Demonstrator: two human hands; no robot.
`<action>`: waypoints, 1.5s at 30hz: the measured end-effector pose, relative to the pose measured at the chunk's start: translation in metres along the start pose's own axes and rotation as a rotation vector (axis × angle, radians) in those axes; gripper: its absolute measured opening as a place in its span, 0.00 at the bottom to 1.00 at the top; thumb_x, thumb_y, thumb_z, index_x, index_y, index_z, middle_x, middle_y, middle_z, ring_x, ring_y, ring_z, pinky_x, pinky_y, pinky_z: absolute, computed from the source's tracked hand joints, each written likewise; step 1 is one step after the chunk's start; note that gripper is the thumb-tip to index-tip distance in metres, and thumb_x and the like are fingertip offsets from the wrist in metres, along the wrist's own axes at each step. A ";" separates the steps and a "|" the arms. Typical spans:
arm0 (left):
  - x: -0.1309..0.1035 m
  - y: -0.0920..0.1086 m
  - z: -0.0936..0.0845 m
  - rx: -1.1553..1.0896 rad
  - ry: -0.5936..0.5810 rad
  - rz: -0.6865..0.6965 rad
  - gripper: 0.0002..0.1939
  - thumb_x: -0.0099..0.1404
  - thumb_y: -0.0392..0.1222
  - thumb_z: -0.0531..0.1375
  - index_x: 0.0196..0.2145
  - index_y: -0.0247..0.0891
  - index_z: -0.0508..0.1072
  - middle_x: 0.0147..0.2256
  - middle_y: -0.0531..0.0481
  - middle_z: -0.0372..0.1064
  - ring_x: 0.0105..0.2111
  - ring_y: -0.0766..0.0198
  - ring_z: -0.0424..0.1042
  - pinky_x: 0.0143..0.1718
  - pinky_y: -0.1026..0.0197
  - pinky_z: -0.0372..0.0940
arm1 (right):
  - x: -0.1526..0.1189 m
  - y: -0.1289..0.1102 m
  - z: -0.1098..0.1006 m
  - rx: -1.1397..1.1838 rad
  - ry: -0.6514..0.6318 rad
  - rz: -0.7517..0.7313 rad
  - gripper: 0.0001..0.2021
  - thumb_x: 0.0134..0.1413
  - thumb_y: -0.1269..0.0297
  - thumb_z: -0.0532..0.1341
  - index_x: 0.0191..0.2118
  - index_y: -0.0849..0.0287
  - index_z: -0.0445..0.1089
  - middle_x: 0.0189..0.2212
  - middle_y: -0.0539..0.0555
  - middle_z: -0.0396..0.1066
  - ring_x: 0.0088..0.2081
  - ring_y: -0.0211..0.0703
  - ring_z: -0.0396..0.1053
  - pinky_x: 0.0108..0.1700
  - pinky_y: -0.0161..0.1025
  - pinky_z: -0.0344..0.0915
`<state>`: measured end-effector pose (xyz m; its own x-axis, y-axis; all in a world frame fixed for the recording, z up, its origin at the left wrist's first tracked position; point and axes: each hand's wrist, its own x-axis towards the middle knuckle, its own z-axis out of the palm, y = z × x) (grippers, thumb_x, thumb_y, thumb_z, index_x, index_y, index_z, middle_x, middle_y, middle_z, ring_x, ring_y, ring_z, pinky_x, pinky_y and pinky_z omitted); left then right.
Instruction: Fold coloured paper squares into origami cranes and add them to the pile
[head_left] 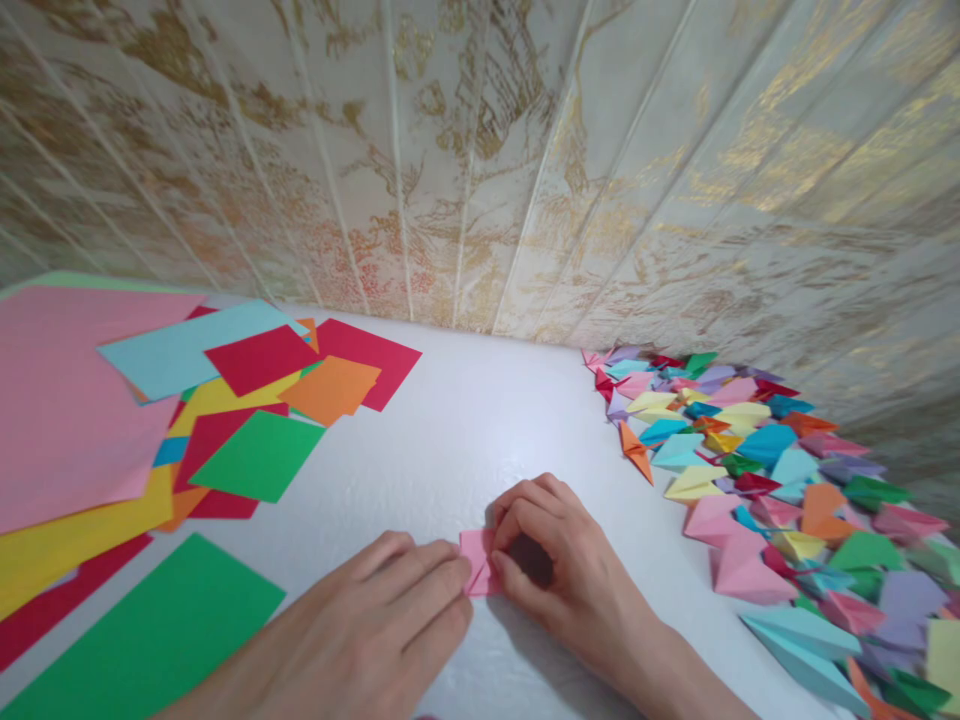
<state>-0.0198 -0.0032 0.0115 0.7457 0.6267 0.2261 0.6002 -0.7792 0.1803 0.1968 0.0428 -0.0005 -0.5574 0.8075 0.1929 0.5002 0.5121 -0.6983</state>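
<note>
A small folded piece of pink paper (475, 562) lies on the white table, between my two hands. Its left edge is under the fingertips of my left hand (397, 615), whose fingers lie flat and stretched out on it. My right hand (559, 555) pinches the paper's right side between thumb and curled fingers. A crease shows slanting across the part in view; the rest of the paper is covered by my fingers.
Loose coloured paper squares, such as a green sheet (259, 455) and an orange one (330, 390), spread at the left beside a large pink sheet (75, 400). Many folded paper cranes (765, 445) crowd the right side. A patterned wall (480, 180) rises behind the white table (480, 420).
</note>
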 end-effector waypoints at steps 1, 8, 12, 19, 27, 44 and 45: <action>0.000 0.000 0.000 -0.001 -0.009 0.001 0.20 0.65 0.50 0.60 0.52 0.41 0.72 0.49 0.48 0.75 0.48 0.56 0.70 0.51 0.57 0.61 | 0.000 0.000 0.000 0.001 0.000 0.000 0.09 0.52 0.79 0.61 0.30 0.57 0.64 0.34 0.50 0.71 0.37 0.43 0.63 0.41 0.42 0.57; -0.001 0.000 0.007 -0.021 -0.035 0.002 0.21 0.68 0.51 0.56 0.55 0.40 0.69 0.52 0.47 0.72 0.52 0.54 0.66 0.55 0.53 0.59 | 0.000 0.001 0.000 0.016 0.008 0.005 0.09 0.52 0.79 0.61 0.30 0.58 0.64 0.34 0.49 0.71 0.36 0.42 0.63 0.41 0.42 0.57; -0.002 0.000 0.010 -0.036 -0.018 -0.002 0.22 0.67 0.46 0.55 0.57 0.40 0.66 0.53 0.48 0.72 0.52 0.54 0.65 0.56 0.53 0.58 | 0.000 0.002 0.000 0.021 0.009 0.007 0.09 0.52 0.79 0.61 0.29 0.58 0.64 0.33 0.49 0.71 0.36 0.42 0.63 0.41 0.42 0.57; 0.002 0.002 0.006 -0.012 -0.022 -0.022 0.20 0.66 0.49 0.57 0.52 0.40 0.71 0.51 0.48 0.74 0.49 0.55 0.68 0.53 0.55 0.61 | 0.001 0.000 0.000 -0.001 -0.001 0.021 0.08 0.52 0.79 0.59 0.29 0.57 0.64 0.33 0.50 0.71 0.36 0.42 0.63 0.41 0.43 0.58; 0.006 0.007 0.000 -0.010 -0.005 -0.104 0.18 0.66 0.46 0.58 0.52 0.40 0.72 0.50 0.47 0.73 0.50 0.55 0.69 0.54 0.56 0.61 | -0.002 -0.001 -0.002 0.045 0.002 0.092 0.12 0.51 0.81 0.59 0.36 0.56 0.65 0.34 0.49 0.70 0.39 0.43 0.64 0.43 0.42 0.59; -0.001 0.006 0.006 0.091 0.008 -0.034 0.23 0.62 0.40 0.57 0.55 0.36 0.69 0.62 0.43 0.62 0.61 0.52 0.58 0.59 0.52 0.57 | -0.007 0.003 -0.003 0.155 0.024 0.141 0.25 0.43 0.86 0.50 0.46 0.56 0.65 0.39 0.52 0.70 0.43 0.45 0.64 0.47 0.44 0.62; -0.003 0.005 0.010 0.106 0.017 -0.005 0.23 0.62 0.41 0.57 0.55 0.37 0.69 0.62 0.43 0.61 0.61 0.51 0.59 0.58 0.52 0.58 | -0.007 0.005 -0.003 0.172 0.051 0.145 0.25 0.44 0.86 0.49 0.45 0.56 0.65 0.38 0.52 0.70 0.43 0.44 0.65 0.47 0.43 0.63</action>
<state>-0.0160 -0.0088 0.0021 0.7380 0.6299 0.2419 0.6320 -0.7709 0.0791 0.2055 0.0403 -0.0028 -0.4513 0.8851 0.1134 0.4497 0.3354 -0.8278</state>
